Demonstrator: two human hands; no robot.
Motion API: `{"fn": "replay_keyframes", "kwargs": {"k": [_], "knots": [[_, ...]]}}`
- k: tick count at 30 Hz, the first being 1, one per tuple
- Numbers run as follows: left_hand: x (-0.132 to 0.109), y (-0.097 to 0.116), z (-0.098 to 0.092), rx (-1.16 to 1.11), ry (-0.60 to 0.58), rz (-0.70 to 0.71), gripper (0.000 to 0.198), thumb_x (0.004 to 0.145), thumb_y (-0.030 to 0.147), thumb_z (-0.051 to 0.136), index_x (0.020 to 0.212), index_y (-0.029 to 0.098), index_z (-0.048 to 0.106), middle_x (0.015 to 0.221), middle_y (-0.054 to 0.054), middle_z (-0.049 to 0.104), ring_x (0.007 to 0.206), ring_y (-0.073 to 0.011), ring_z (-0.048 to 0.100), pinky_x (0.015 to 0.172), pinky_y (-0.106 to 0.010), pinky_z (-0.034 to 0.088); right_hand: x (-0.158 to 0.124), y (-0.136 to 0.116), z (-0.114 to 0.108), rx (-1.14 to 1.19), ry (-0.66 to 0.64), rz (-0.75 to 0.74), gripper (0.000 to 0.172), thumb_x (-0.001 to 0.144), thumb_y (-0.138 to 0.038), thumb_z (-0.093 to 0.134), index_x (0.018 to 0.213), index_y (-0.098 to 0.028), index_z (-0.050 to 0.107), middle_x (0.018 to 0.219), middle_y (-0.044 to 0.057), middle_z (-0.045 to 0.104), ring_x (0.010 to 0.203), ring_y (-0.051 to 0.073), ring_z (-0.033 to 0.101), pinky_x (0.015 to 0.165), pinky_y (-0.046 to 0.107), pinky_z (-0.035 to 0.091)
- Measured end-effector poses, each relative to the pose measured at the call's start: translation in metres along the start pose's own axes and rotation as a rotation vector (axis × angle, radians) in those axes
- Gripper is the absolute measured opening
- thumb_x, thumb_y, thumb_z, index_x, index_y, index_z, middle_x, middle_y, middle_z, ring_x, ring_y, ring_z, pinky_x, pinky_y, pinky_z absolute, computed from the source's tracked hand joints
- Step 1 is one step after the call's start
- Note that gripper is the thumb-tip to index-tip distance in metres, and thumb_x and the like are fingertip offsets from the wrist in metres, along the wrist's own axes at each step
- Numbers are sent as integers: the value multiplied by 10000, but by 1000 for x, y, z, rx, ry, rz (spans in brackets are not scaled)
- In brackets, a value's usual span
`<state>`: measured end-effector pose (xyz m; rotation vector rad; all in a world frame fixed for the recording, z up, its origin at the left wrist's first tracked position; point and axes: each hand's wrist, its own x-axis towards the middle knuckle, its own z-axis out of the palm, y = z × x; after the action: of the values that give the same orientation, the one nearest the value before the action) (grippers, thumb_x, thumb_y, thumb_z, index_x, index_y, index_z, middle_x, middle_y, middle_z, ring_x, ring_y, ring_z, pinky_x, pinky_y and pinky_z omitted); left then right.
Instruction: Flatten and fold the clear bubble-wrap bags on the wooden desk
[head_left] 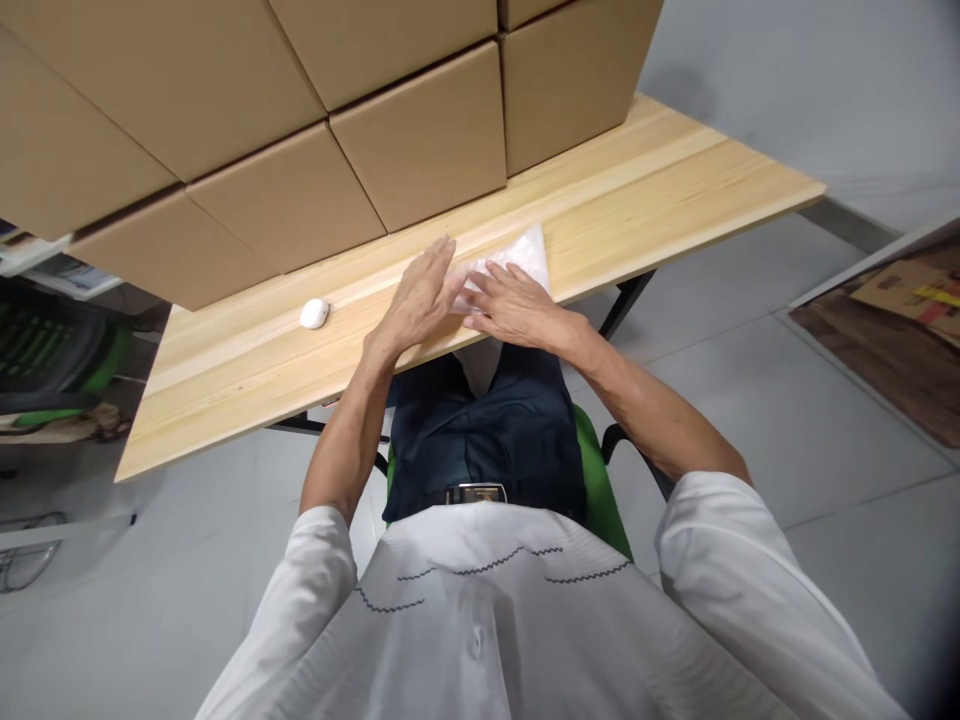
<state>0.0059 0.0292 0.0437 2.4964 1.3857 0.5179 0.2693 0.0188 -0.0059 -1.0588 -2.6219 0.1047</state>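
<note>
A sheet or pouch of whitish bubble wrap (pixel 531 255) lies on the wooden table near its front edge. Both of my hands are at it. My right hand (pixel 514 302) rests on the wrap with fingers spread, covering its lower part. At the wrap's left end is my left hand (pixel 421 292), its fingers stretched out and pointing away from me. Whether anything is inside the wrap I cannot tell. To the left of my left hand a small white rounded case (pixel 315 313) sits on the tabletop.
Stacked cardboard boxes (pixel 420 140) stand along the back of the wooden table (pixel 247 370). I sit on a green chair (pixel 606 500) close to the front edge. Another dark and green chair (pixel 56 340) is at the far left. At right, a flattened carton (pixel 911 295) lies in a framed area.
</note>
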Motion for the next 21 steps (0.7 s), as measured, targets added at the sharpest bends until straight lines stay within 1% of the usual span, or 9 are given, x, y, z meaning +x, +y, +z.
{"fn": "replay_keyframes", "kwargs": {"k": [2, 3, 6, 8, 10, 14, 16, 18, 21], "knots": [[17, 20, 5, 8, -15, 0, 998, 1269, 913, 195, 2031, 288, 355, 2129, -133, 342, 2018, -354, 258, 1651, -605, 220, 2, -6, 1, 0, -12, -5, 673, 1307, -600, 494, 1838, -246, 707, 1972, 155, 611, 1893, 502, 424, 1523, 796, 364], [25, 29, 9, 13, -22, -15, 985, 1289, 868, 159, 2034, 246, 328, 2131, -146, 328, 2018, -350, 261, 1653, -594, 226, 3, -9, 1, 5, -25, -6, 675, 1306, -596, 486, 1807, -220, 739, 1941, 169, 645, 1884, 501, 436, 1536, 792, 343], [38, 47, 24, -2, -85, -121, 972, 1320, 804, 173, 2032, 153, 291, 2136, -171, 289, 2021, -337, 251, 1665, -562, 196, 5, -15, -1, 54, -43, -18, 678, 1281, -540, 495, 1803, -185, 744, 1874, 178, 713, 1868, 482, 468, 1575, 801, 261], [37, 48, 31, -24, -108, -192, 977, 1320, 801, 158, 2032, 149, 306, 2127, -169, 313, 2019, -329, 258, 1667, -560, 167, 4, -14, -5, 129, -32, -45, 704, 1235, -501, 549, 1852, -193, 690, 1887, 166, 704, 1872, 471, 473, 1583, 815, 239], [31, 42, 34, -44, -100, -214, 969, 1311, 811, 111, 2039, 209, 330, 2119, -137, 348, 2015, -311, 271, 1662, -567, 165, 1, -8, -12, 236, -27, -78, 765, 1181, -453, 605, 1895, -178, 630, 1937, 172, 651, 1888, 463, 464, 1590, 801, 254], [22, 33, 32, -68, -75, -190, 967, 1290, 828, 42, 2043, 306, 351, 2118, -98, 362, 2010, -282, 288, 1634, -573, 254, -5, 7, -23, 484, 5, -33, 844, 1168, -399, 580, 1991, -233, 491, 1981, 146, 603, 1862, 460, 525, 1552, 783, 385], [21, 33, 33, -56, -68, -189, 969, 1287, 836, 53, 2042, 308, 355, 2112, -107, 381, 2003, -292, 317, 1628, -585, 263, -6, 14, -25, 593, 86, 46, 856, 1211, -464, 519, 2030, -238, 415, 1981, 164, 599, 1831, 456, 577, 1509, 776, 461], [23, 36, 36, 0, -75, -180, 957, 1292, 845, 124, 2037, 299, 371, 2106, -121, 397, 1996, -323, 339, 1632, -610, 240, -7, 20, -27, 642, 180, 111, 876, 1256, -573, 441, 2040, -189, 380, 1992, 207, 572, 1827, 437, 594, 1493, 736, 501], [24, 39, 41, 99, -98, -163, 929, 1304, 812, 224, 2022, 253, 413, 2104, -153, 394, 1994, -375, 336, 1634, -651, 213, -10, 30, -30, 578, 266, 156, 959, 1285, -775, 312, 2020, -174, 443, 1954, 219, 618, 1808, 431, 620, 1491, 703, 516]]}}
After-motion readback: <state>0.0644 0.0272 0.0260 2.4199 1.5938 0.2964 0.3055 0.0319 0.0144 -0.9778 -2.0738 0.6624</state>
